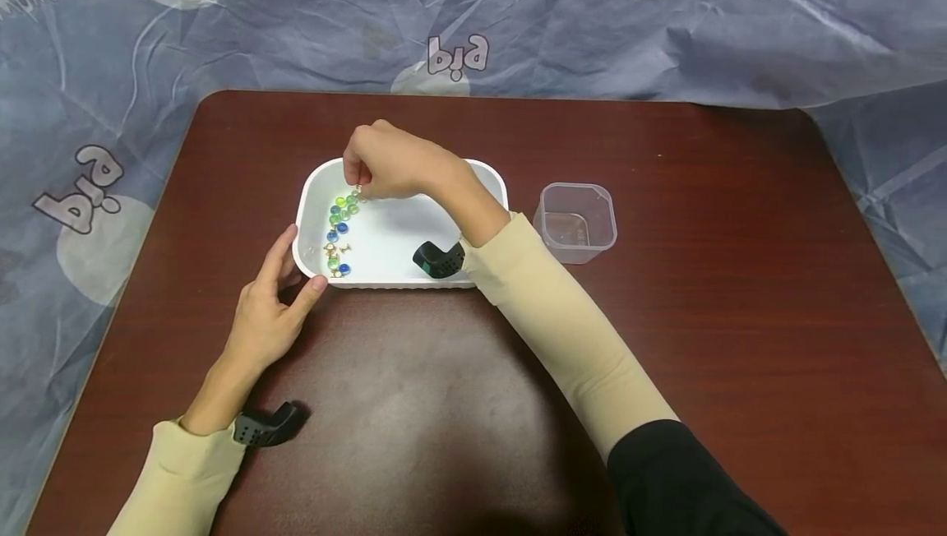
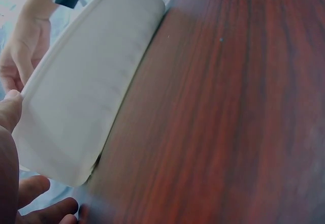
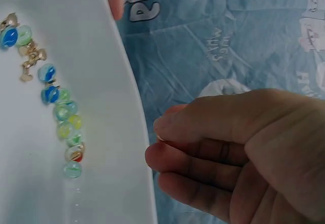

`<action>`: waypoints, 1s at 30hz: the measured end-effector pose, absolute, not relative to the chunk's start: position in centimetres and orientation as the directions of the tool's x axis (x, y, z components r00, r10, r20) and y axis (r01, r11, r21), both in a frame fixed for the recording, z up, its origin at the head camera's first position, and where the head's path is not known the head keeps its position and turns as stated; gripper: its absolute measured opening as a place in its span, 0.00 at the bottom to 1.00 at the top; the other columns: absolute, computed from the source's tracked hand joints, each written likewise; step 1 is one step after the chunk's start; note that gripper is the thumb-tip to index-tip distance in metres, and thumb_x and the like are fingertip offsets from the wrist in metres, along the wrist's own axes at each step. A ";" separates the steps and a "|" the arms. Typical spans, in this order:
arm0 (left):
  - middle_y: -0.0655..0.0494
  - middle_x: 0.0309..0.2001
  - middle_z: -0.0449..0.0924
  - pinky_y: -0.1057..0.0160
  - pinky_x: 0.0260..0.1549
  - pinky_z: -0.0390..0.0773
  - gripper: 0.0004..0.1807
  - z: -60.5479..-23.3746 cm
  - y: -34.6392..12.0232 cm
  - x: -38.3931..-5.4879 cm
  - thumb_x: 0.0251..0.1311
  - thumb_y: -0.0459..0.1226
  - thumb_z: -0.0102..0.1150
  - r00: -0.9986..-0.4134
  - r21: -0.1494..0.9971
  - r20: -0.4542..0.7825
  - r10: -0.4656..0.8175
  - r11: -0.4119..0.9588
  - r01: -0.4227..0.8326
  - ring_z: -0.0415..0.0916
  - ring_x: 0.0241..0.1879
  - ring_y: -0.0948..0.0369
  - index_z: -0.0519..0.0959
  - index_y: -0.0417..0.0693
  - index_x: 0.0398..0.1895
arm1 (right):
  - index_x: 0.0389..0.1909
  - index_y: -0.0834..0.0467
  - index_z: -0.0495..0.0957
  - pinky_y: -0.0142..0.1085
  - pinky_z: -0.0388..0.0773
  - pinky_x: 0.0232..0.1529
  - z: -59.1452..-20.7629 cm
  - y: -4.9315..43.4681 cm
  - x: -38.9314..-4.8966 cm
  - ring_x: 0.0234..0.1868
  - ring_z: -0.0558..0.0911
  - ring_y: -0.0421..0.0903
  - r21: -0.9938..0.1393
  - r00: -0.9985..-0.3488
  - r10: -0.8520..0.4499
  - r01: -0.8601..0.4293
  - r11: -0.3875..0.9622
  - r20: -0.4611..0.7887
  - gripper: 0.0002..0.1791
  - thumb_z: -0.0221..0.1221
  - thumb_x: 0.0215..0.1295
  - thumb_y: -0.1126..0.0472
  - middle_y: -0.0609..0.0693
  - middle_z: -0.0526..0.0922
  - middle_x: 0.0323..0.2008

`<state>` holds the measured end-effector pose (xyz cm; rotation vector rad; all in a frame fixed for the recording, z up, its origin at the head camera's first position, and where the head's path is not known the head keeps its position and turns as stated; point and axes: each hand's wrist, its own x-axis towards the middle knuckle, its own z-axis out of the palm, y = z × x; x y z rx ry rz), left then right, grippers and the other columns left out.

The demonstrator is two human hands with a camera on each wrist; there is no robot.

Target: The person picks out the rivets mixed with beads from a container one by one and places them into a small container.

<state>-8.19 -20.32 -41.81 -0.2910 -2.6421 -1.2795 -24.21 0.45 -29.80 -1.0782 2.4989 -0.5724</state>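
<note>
Over the far left of a white plastic tray (image 1: 392,244), my right hand (image 1: 388,162) brings thumb and index fingertips together. A tiny gold sliver (image 3: 160,138) shows between them; most of it is hidden. Below lie glass marbles (image 1: 343,228), green, yellow and blue, in an uneven row along the tray's left side. Among the marbles sit small gold pieces shaped like push pins (image 3: 33,56). My left hand (image 1: 266,318) holds the tray's near left corner, thumb at the near rim and fingers against the left side.
A clear plastic box (image 1: 575,224) stands on the brown table (image 1: 710,314), just right of the tray. Blue printed cloth (image 1: 333,26) surrounds the table's far and side edges. Dark bands with small devices (image 1: 272,425) sit on both wrists.
</note>
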 end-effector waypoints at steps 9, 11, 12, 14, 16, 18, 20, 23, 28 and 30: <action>0.39 0.60 0.76 0.84 0.49 0.64 0.38 -42.3 -20.5 -8.1 0.67 0.38 0.61 -0.957 0.743 0.275 0.096 0.610 0.275 0.79 0.50 0.43 0.55 0.50 0.78 | 0.35 0.61 0.86 0.27 0.74 0.38 -28.0 2.3 -22.2 0.32 0.78 0.38 -0.584 -0.607 -0.795 -0.644 0.494 -0.003 0.05 0.62 0.61 0.69 0.47 0.83 0.30; 0.40 0.60 0.76 0.84 0.49 0.64 0.39 -42.3 -20.5 -8.2 0.67 0.38 0.61 -0.957 0.744 0.275 0.094 0.609 0.274 0.79 0.50 0.44 0.55 0.50 0.78 | 0.34 0.60 0.86 0.27 0.74 0.37 -27.7 2.9 -21.8 0.31 0.78 0.38 -0.594 -0.609 -0.792 -0.648 0.477 0.028 0.06 0.61 0.61 0.69 0.46 0.83 0.30; 0.40 0.60 0.76 0.84 0.49 0.65 0.39 -42.3 -20.5 -8.2 0.67 0.38 0.61 -0.957 0.745 0.275 0.094 0.609 0.274 0.79 0.50 0.44 0.56 0.51 0.78 | 0.34 0.60 0.86 0.28 0.74 0.37 -27.6 3.2 -21.5 0.31 0.78 0.38 -0.599 -0.614 -0.789 -0.646 0.474 0.037 0.06 0.60 0.61 0.69 0.46 0.83 0.29; 0.40 0.60 0.76 0.83 0.50 0.65 0.39 -42.4 -20.4 -8.2 0.67 0.37 0.62 -0.957 0.746 0.275 0.093 0.608 0.273 0.79 0.51 0.45 0.56 0.51 0.77 | 0.34 0.60 0.86 0.28 0.75 0.37 -27.4 3.9 -21.1 0.30 0.78 0.38 -0.608 -0.623 -0.780 -0.642 0.467 0.059 0.07 0.60 0.61 0.69 0.46 0.83 0.29; 0.40 0.60 0.76 0.84 0.49 0.65 0.39 -42.4 -20.4 -8.2 0.67 0.37 0.62 -0.957 0.747 0.274 0.091 0.607 0.271 0.79 0.50 0.44 0.56 0.51 0.77 | 0.36 0.60 0.86 0.28 0.75 0.38 -27.1 4.7 -20.7 0.31 0.78 0.38 -0.611 -0.630 -0.773 -0.642 0.463 0.075 0.07 0.59 0.62 0.69 0.46 0.84 0.30; 0.40 0.60 0.76 0.84 0.49 0.64 0.39 -42.3 -20.3 -8.2 0.67 0.37 0.62 -0.958 0.749 0.274 0.090 0.604 0.271 0.79 0.51 0.44 0.56 0.50 0.77 | 0.38 0.61 0.85 0.29 0.75 0.38 -26.9 5.6 -20.2 0.31 0.78 0.38 -0.618 -0.636 -0.766 -0.639 0.457 0.091 0.07 0.59 0.62 0.69 0.47 0.84 0.31; 0.40 0.61 0.76 0.84 0.49 0.64 0.39 -42.3 -20.3 -8.2 0.67 0.37 0.62 -0.958 0.750 0.273 0.094 0.603 0.273 0.79 0.51 0.43 0.56 0.50 0.77 | 0.38 0.61 0.85 0.30 0.75 0.39 -26.7 6.5 -19.8 0.32 0.79 0.39 -0.623 -0.641 -0.759 -0.640 0.450 0.111 0.07 0.60 0.62 0.68 0.47 0.84 0.32; 0.40 0.61 0.76 0.84 0.49 0.64 0.39 -42.3 -20.3 -8.2 0.67 0.37 0.62 -0.957 0.749 0.273 0.098 0.603 0.275 0.79 0.51 0.43 0.56 0.50 0.77 | 0.38 0.61 0.86 0.31 0.76 0.40 -26.6 8.0 -19.4 0.33 0.79 0.39 -0.641 -0.657 -0.741 -0.630 0.438 0.139 0.07 0.62 0.62 0.69 0.48 0.85 0.33; 0.39 0.61 0.75 0.84 0.49 0.63 0.38 -42.2 -20.3 -8.2 0.67 0.38 0.61 -0.958 0.751 0.269 0.097 0.602 0.272 0.79 0.51 0.42 0.56 0.50 0.77 | 0.38 0.62 0.86 0.33 0.78 0.40 -26.8 10.4 -19.2 0.33 0.80 0.39 -0.683 -0.701 -0.691 -0.592 0.428 0.175 0.06 0.62 0.62 0.69 0.48 0.85 0.35; 0.39 0.61 0.75 0.85 0.49 0.63 0.38 -42.1 -20.3 -8.2 0.67 0.38 0.61 -0.959 0.753 0.265 0.097 0.601 0.269 0.79 0.51 0.41 0.55 0.49 0.77 | 0.38 0.62 0.86 0.33 0.78 0.40 -27.0 11.2 -19.3 0.33 0.81 0.40 -0.693 -0.721 -0.669 -0.576 0.435 0.180 0.06 0.63 0.62 0.70 0.48 0.86 0.35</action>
